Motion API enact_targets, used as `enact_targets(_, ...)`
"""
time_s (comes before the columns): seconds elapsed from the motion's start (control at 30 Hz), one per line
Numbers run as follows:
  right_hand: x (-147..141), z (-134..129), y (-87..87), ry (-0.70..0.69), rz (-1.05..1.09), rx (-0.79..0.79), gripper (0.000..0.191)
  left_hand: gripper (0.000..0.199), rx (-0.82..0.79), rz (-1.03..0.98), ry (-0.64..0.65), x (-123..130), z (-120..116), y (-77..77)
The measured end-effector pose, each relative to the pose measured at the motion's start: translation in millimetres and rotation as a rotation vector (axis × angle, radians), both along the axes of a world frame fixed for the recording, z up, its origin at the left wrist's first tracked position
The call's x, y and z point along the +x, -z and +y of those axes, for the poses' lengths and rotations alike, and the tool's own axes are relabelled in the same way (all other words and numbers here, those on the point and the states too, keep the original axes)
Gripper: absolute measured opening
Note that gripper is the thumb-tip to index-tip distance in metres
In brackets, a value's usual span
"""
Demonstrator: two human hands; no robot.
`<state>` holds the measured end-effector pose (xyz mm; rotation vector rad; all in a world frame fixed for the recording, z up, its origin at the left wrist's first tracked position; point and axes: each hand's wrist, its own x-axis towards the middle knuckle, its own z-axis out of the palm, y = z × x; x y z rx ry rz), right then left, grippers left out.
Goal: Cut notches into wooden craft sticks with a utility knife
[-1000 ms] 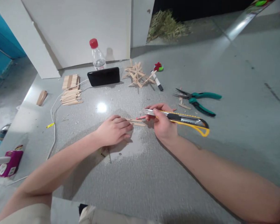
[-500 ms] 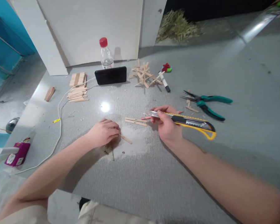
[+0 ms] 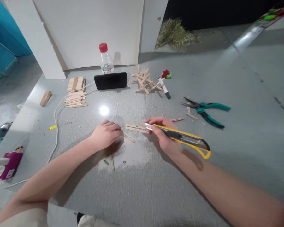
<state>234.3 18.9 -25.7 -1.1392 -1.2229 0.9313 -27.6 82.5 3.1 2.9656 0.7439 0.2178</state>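
My left hand (image 3: pixel 107 135) is closed over one end of a wooden craft stick (image 3: pixel 129 138), whose other end sticks out to the right. Partly under that hand lies a clear ruler (image 3: pixel 110 163). In my right hand (image 3: pixel 164 135) is a yellow and black utility knife (image 3: pixel 183 137), its blade end pointing left. The fingertips of this hand are at the right end of two craft sticks (image 3: pixel 134 128) lying side by side, with short dark marks on them. A pink pencil (image 3: pixel 177 119) shows partly behind the right hand.
Bundled craft sticks (image 3: pixel 76 84) and loose ones lie at the back left. A phone (image 3: pixel 110 81) leans before a bottle (image 3: pixel 106 61). Farther right are a stick pile (image 3: pixel 144 80), a marker (image 3: pixel 165 88) and green-handled pliers (image 3: pixel 205 110). A white cable (image 3: pixel 56 126) runs along the left.
My right hand and the knife have moved left and nearer, onto the ends of the two marked sticks. The pencil's left end is now hidden. The view has shifted slightly.
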Motion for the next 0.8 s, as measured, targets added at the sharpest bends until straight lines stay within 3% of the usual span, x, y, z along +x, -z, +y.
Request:
enact_targets(0.17,0,-8,-7.2,-0.141,-0.226,0.014,0.011,0.024,0.025,-0.056,0.052,2,-4,0.4)
enact_targets(0.37,-2,-8,-12.8,-0.253,-0.443,0.140,0.019,0.020,0.031,-0.156,0.098,0,-8,1.0)
enact_targets(0.6,-5,-11,-19.8,-0.338,-0.557,0.118,0.024,0.019,-0.008,-0.221,0.190,1,-10,-1.1)
enact_targets(0.8,-11,-16,-27.5,-0.367,-0.609,0.101,0.027,0.020,0.000,-0.230,0.183,5,-14,-0.5)
